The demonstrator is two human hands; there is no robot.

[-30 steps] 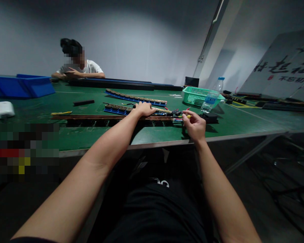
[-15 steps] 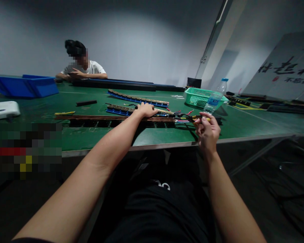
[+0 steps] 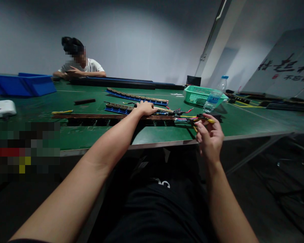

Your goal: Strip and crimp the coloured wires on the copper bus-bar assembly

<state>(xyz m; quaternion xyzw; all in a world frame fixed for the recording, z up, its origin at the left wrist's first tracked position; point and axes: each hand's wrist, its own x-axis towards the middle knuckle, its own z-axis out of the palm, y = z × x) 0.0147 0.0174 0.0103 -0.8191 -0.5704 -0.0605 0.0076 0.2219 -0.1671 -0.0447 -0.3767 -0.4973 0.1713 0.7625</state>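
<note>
My left hand (image 3: 146, 108) is closed over a long blue-and-black strip with brass-coloured bars (image 3: 120, 108), its fingertips partly hidden. In my right hand (image 3: 210, 136) is a pair of pliers with yellow-and-black handles (image 3: 210, 120), the handles spread apart; their jaws are too dark and small to make out. Close to the pliers, thin coloured wires (image 3: 183, 118) come from the right end of a long black rail with copper bars (image 3: 98, 117), which lies along the near side of the table. Behind my left hand rests a second blue strip with brass-coloured bars (image 3: 136, 97).
A green basket (image 3: 192, 96) and a water bottle (image 3: 214, 98) stand at the back right. Blue bins (image 3: 38, 86) and a white device (image 3: 2, 108) are at left. A short black piece (image 3: 84, 101) lies nearby. Across the green table (image 3: 162, 138), a person (image 3: 93, 65) sits behind long dark rails.
The pliers' handles have spread apart in my right hand, and that hand has opened a little and shifted slightly right. My left hand stays on the strip. The view has tilted slightly.
</note>
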